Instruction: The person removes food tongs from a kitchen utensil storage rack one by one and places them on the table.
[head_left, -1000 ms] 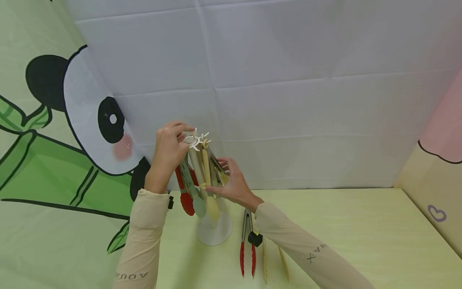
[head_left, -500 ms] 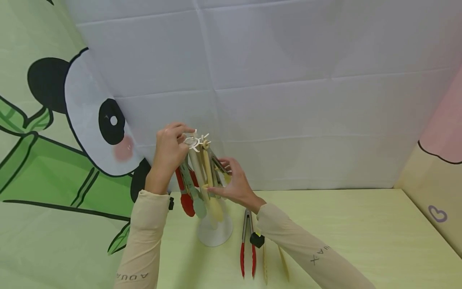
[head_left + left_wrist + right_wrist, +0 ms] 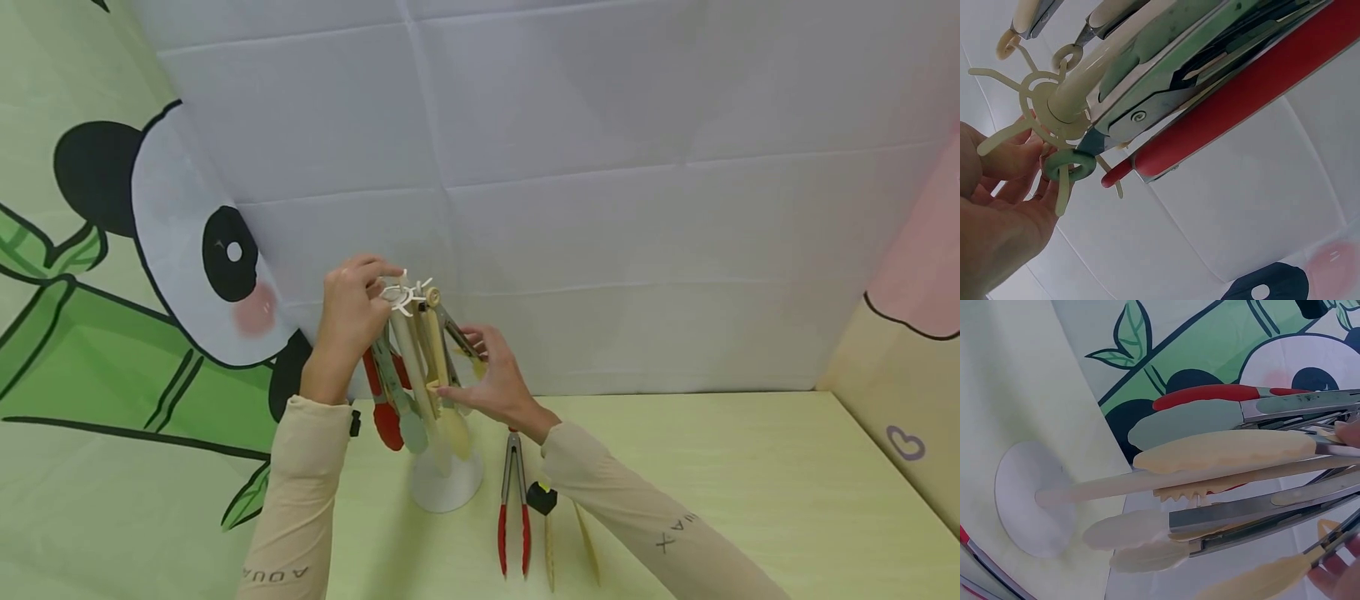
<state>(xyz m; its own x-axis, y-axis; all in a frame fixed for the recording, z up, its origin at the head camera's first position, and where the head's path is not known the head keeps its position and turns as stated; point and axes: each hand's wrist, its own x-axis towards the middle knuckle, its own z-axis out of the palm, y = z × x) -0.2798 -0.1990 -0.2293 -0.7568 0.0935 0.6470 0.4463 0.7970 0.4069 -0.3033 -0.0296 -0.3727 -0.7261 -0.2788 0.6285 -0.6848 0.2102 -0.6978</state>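
Observation:
A white utensil rack (image 3: pixel 446 487) stands on a round base, with a ring of hooks (image 3: pixel 1038 94) at its top. My left hand (image 3: pixel 354 300) holds the rack by that hook ring. My right hand (image 3: pixel 497 383) grips a pair of cream-yellow tongs (image 3: pixel 1229 450), thumb on one arm and fingers on the other. Their loop (image 3: pixel 432 296) is up beside the right-hand hooks; whether it still hangs on one I cannot tell. Green tongs (image 3: pixel 1141 112) and red tongs (image 3: pixel 1210 119) hang on the left side. White-tipped tongs (image 3: pixel 1135 528) hang between the cream-yellow arms in the right wrist view.
Red-handled metal tongs (image 3: pixel 514 500) lie spread on the pale yellow table (image 3: pixel 735 467). Yellow tong arms (image 3: pixel 587 542) show partly under the right forearm. Behind the table hangs a white cloth (image 3: pixel 637 275), with a panda print (image 3: pixel 187 242) at the left.
My right hand has shifted slightly right, and the cream-yellow tongs have moved right with it, their loop a little higher. My left hand stays at the hook ring.

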